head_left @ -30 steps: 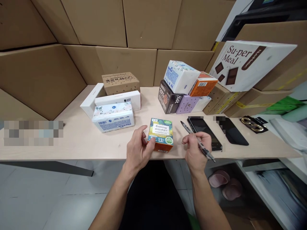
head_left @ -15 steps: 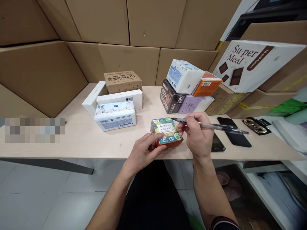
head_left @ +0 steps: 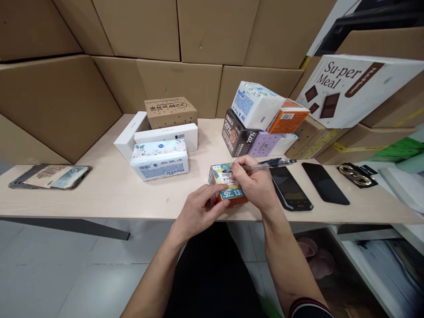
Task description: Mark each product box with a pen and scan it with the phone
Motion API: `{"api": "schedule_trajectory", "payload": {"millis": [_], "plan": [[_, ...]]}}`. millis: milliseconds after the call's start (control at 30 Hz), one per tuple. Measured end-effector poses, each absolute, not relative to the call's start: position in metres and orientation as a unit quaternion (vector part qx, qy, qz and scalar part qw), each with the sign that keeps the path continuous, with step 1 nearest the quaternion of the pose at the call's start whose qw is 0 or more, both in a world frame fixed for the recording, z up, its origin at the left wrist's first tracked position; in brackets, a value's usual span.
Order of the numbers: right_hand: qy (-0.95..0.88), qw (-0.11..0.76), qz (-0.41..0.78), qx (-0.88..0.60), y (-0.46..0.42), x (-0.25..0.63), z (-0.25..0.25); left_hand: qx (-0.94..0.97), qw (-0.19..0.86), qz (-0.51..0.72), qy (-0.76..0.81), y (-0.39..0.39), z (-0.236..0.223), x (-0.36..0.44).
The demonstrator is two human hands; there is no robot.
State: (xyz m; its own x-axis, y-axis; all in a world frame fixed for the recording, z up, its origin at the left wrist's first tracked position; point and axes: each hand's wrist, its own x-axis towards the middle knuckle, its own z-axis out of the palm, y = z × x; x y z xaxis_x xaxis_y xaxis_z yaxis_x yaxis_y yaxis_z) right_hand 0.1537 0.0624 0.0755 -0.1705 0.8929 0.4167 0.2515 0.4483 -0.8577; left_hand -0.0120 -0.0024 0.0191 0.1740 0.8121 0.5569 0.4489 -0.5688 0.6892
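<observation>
A small orange and teal box printed "Binking" (head_left: 221, 182) lies near the table's front edge. My left hand (head_left: 200, 210) grips its left end, fingers on the top and thumb along the front side. In my right hand (head_left: 253, 183) is a clear pen (head_left: 270, 164), pinched in a writing grip. The pen's tip end reaches the top of the box, and my right hand covers the box's right part. Just right of that hand lies a black phone (head_left: 293, 194), partly hidden by it.
Behind on the left stand a tissue pack (head_left: 159, 160), white boxes and a brown carton (head_left: 171, 111). A stack with a dark box (head_left: 236, 134) rises back right. A flat black object (head_left: 325, 183) and gold scissors (head_left: 356, 175) lie right; banknotes (head_left: 54, 176) lie far left.
My right hand has moved left and down with the pen, from beside the box onto its top. More of the phone now shows. My left hand has stayed on the box.
</observation>
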Motion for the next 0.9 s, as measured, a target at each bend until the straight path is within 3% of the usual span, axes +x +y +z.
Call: {"api": "schedule_trajectory", "payload": {"millis": [900], "plan": [[-0.737, 0.438, 0.248, -0.450, 0.0622, 0.1519, 0.0787, 0.740, 0.204, 0.481, 0.424, -0.0034, 0.0219, -0.0119]]}}
